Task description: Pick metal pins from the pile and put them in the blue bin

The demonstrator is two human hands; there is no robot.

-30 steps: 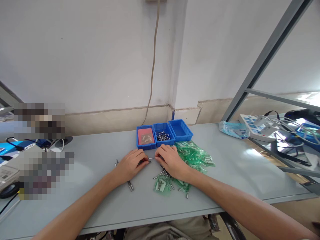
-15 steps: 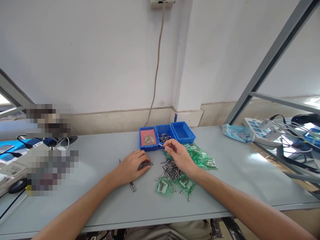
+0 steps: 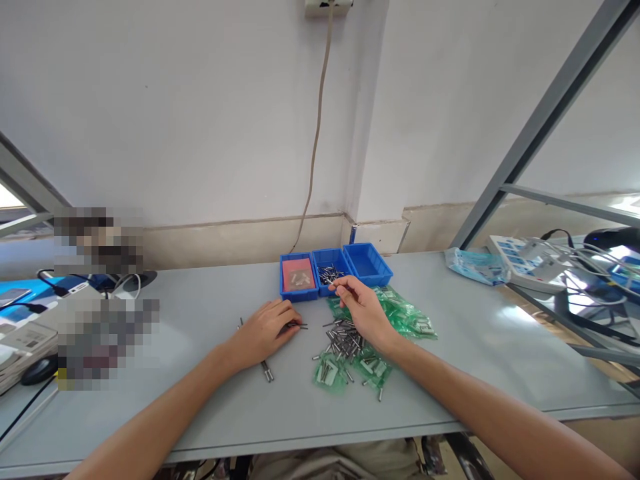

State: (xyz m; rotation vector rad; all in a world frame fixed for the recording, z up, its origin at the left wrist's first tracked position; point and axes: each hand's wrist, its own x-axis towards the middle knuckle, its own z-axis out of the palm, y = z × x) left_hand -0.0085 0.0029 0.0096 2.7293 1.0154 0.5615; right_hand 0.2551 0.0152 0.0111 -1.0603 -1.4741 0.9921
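Left bin (image 3: 299,296), middle bin (image 3: 323,291) and right bin (image 3: 367,261) stand side by side at the back of the table (image 3: 210,293); metal pins (image 3: 330,275) lie in the middle bin. Before the bins: a pin heap (image 3: 345,340), plastic packets (image 3: 403,313) in front and to its right.

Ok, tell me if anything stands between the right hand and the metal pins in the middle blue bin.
The right hand is at the middle blue bin; only its front wall may stand between hand and metal pins. Nothing else visible does.
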